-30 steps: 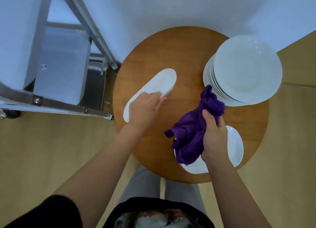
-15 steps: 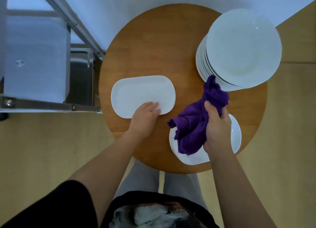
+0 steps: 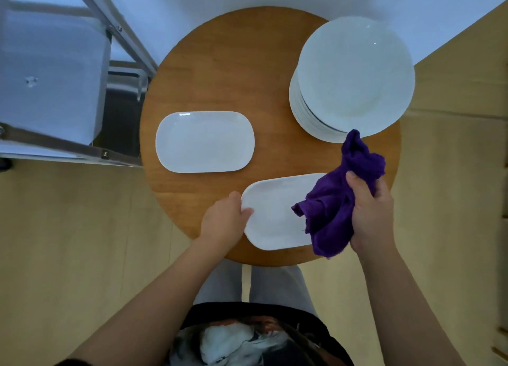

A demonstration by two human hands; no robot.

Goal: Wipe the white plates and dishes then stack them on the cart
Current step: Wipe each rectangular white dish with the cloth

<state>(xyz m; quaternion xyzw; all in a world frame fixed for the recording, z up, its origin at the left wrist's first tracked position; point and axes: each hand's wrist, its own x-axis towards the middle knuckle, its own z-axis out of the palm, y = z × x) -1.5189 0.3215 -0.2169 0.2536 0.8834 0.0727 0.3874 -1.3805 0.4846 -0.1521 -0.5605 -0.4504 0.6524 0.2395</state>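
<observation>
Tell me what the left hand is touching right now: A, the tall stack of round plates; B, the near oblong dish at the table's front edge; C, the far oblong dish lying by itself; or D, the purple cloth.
B: the left hand holds the left end of the near oblong dish, while the right hand grips the purple cloth over that dish's other end.

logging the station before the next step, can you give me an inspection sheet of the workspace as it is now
surface: round wooden table, bare wood at the back.
job's things: oval dish lying flat at table left; second oval dish at the near edge; stack of round plates back right; purple cloth.
clutter: nothing seen.
hands: left hand grips the near dish's left end; right hand holds the cloth over its right end.
cables: nothing seen.
surroundings: metal cart at left, wood-look floor.
</observation>
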